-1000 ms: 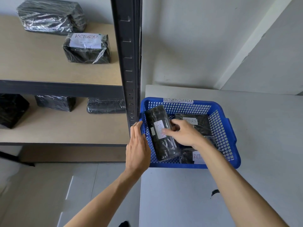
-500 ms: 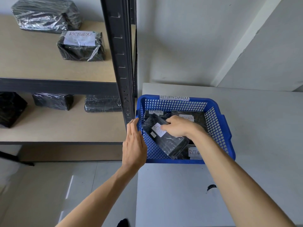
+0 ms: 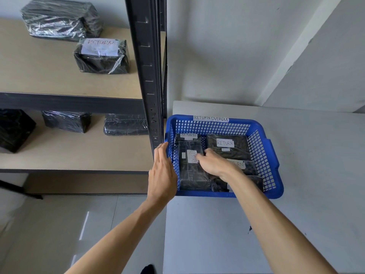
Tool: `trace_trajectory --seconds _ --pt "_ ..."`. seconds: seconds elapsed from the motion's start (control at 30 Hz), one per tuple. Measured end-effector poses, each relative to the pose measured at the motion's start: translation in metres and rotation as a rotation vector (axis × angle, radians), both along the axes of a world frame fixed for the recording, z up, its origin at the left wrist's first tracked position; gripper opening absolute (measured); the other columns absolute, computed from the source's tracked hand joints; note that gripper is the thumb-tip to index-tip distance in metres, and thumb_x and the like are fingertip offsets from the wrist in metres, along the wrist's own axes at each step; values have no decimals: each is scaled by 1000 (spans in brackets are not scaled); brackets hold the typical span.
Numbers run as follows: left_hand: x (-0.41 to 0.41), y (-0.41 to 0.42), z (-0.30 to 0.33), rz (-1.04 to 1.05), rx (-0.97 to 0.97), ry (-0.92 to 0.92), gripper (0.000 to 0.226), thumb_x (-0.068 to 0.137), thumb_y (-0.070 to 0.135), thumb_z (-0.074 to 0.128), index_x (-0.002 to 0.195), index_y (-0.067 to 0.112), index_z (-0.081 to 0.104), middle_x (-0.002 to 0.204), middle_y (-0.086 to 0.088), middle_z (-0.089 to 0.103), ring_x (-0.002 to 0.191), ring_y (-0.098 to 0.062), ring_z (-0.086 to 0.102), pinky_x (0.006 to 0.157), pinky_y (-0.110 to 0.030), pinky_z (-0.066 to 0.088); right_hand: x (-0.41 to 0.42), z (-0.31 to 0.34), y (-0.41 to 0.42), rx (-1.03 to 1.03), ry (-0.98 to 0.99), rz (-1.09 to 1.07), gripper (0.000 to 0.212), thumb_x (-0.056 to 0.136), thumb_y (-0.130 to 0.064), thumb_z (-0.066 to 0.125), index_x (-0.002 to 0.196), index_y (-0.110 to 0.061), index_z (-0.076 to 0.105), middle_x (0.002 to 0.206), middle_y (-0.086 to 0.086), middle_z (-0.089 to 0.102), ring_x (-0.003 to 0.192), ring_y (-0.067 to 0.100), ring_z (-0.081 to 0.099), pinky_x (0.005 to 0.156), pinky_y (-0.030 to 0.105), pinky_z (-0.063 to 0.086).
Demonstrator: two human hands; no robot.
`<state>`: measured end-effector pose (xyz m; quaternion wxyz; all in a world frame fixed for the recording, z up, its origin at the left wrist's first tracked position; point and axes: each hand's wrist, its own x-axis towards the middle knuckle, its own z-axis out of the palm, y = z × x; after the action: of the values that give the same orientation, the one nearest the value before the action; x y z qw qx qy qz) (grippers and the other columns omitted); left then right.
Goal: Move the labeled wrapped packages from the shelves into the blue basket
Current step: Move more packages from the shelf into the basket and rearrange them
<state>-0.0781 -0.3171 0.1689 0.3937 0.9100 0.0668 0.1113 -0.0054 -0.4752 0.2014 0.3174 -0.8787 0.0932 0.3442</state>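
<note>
The blue basket (image 3: 262,143), tagged "RETURN OVERDUE", sits on a white table and holds several black wrapped packages with "RETURN" labels. My right hand (image 3: 214,163) reaches inside it, fingers resting on a long black package (image 3: 192,171) that lies flat along the left wall. My left hand (image 3: 163,171) presses flat against the basket's outer left side, fingers straight. Another labeled package (image 3: 101,56) stands on the upper shelf. A package marked "RETURN" (image 3: 229,146) lies at the basket's back right.
A black shelf post (image 3: 147,66) stands right beside the basket's left corner. An unlabeled wrapped bundle (image 3: 59,18) sits on the upper shelf; several unlabeled black packages (image 3: 125,124) lie on the lower shelf. The white table (image 3: 316,175) extends to the right.
The long package went from tilted on the basket's contents to lying flat along the left wall. My right hand stayed on it. The left hand kept to the basket's side.
</note>
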Motion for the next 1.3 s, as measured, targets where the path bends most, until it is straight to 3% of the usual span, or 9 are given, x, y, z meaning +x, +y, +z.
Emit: trace_trajectory --seconds 0.07,0.2,0.3,0.37,0.53,0.7,0.8,1.07,1.3 --pt "0 0 0 -8 0 3 50 96 -1 37 144 13 30 137 -4 43 91 -20 59 63 -33 46 1 1 -2 9 -20 17 61 103 -54 40 149 -14 35 134 7 58 110 23 59 93 38 48" --pt "1 1 0 -12 -4 1 52 95 -1 40 143 15 29 136 -3 43 91 -20 59 64 -37 51 6 7 -8 -27 -63 64 65 102 -60 40 145 -12 45 150 10 50 133 27 51 90 32 45" --pt "1 2 -1 -23 -2 -10 47 98 4 38 143 15 29 136 -2 44 92 -14 58 63 -22 45 15 7 -10 -64 -133 75 63 103 -61 34 101 -6 64 104 15 68 99 29 66 71 33 41" --pt "1 2 -2 -26 3 -10 46 99 4 37 143 14 30 135 -1 44 89 -10 54 60 -14 35 27 1 -11 -127 -256 45 58 104 -54 38 108 -3 65 96 13 70 81 25 64 71 34 46" --pt "0 2 -4 -22 -11 -19 45 99 4 33 143 14 30 135 -3 44 89 -14 56 64 -26 41 63 -18 -3 -329 -577 99 27 101 -38 58 100 -13 67 91 -1 70 84 21 66 76 34 55" --pt "1 3 -7 -27 2 -24 46 98 3 36 143 14 31 133 -1 45 91 -11 54 58 -10 32 82 -26 17 -444 -537 83 60 91 -68 55 73 -11 57 64 0 57 60 20 60 51 26 42" --pt "2 3 -7 -20 3 -24 46 99 4 37 143 15 30 133 0 44 92 -12 55 58 -17 35 84 -23 26 -473 -498 89 64 81 -74 62 77 -12 50 70 -1 49 65 20 51 55 29 37" --pt "4 5 -13 -28 5 -2 50 98 13 51 141 22 28 132 6 44 94 -6 55 59 -8 32 90 -38 20 -221 -352 -77 69 64 -73 77 86 -9 63 80 -1 69 72 19 66 52 27 39" --pt "2 4 -8 -15 -3 -11 44 100 11 45 141 20 30 133 3 44 94 -7 54 68 -23 37 82 -29 3 99 -427 -58 38 75 -50 84 92 -19 70 88 -9 66 86 15 61 68 28 42"
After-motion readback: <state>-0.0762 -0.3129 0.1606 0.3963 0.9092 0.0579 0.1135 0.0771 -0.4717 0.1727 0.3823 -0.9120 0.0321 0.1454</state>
